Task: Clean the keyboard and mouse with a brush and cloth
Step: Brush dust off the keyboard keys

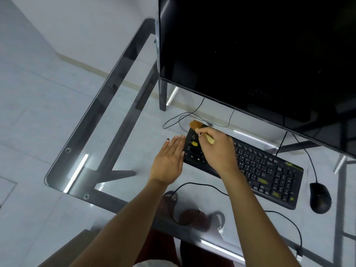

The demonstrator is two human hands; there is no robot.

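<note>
A black keyboard (267, 170) with yellow-green smudges lies on the glass desk (119, 132), slanting down to the right. My right hand (217, 149) is shut on a small wooden-handled brush (196, 125); its brown bristles rest at the keyboard's far left corner. My left hand (169, 158) lies flat and open against the keyboard's left edge, fingers straight. A black wired mouse (320, 197) sits right of the keyboard. No cloth is in view.
A large dark monitor (256, 54) stands behind the keyboard and overhangs it. Thin black cables (185, 116) loop on the glass behind and in front of the keyboard. The desk's rounded left edge (57, 170) is near. Sandalled feet show through the glass.
</note>
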